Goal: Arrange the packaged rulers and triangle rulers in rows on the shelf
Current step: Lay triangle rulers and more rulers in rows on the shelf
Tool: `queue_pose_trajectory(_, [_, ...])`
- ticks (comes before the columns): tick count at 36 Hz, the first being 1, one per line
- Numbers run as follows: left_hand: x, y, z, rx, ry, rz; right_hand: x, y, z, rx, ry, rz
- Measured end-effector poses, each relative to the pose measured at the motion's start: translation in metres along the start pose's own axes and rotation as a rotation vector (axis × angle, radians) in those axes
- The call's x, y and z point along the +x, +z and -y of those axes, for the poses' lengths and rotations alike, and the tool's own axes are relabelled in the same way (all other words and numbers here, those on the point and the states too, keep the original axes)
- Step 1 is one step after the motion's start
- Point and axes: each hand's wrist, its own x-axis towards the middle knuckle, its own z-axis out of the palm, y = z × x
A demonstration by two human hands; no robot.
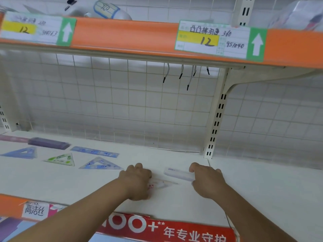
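- Lower centre: left hand (135, 180), fingers curled, pinning a clear triangle ruler (161, 184) flat on the shelf (70, 186).
- Just right: right hand (207, 180), fingers gripping one end of a white ruler pack (177, 174).
- Middle left: blue triangle ruler (100, 164), green triangle ruler (61, 159), blue ruler (94, 151).

Items I see on my feed:
1. Left hand (135, 180): bare, nothing worn on the back or the knuckles in view.
2. Left forearm (83, 213): bare to the frame edge.
3. Right hand (207, 180): bare.
4. Right forearm (248, 214): bare to the frame edge.
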Motion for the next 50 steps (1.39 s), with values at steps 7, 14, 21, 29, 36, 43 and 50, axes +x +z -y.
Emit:
queue_pose_trajectory(7, [-0.016, -0.012, 0.031, -0.035, -0.076, -0.042, -0.014, -0.010, 0.029, 0.006, 0.001, 0.025])
queue_pose_trajectory(14, [-0.053, -0.017, 0.091, -0.021, -0.078, -0.147, -0.032, -0.021, 0.095, 0.004, -0.014, 0.026])
queue_pose_trajectory(21, [-0.108, -0.010, 0.184, -0.099, -0.067, -0.180, -0.052, -0.019, 0.196, 0.016, -0.070, 0.048])
queue_pose_trajectory(29, [-0.169, 0.011, 0.293, -0.269, -0.085, -0.259, -0.068, -0.013, 0.308, 0.027, -0.119, 0.033])
queue_pose_trajectory(36, [-0.194, 0.026, 0.363, -0.340, -0.148, -0.308, -0.073, -0.010, 0.384, 0.040, -0.202, 0.059])
queue_pose_trajectory(43, [-0.186, 0.028, 0.424, -0.343, -0.141, -0.322, -0.054, -0.006, 0.433, 0.088, -0.248, 0.083])
queue_pose_trajectory(50, [-0.146, 0.019, 0.473, -0.251, -0.147, -0.312, -0.006, 0.003, 0.455, 0.088, -0.282, 0.048])
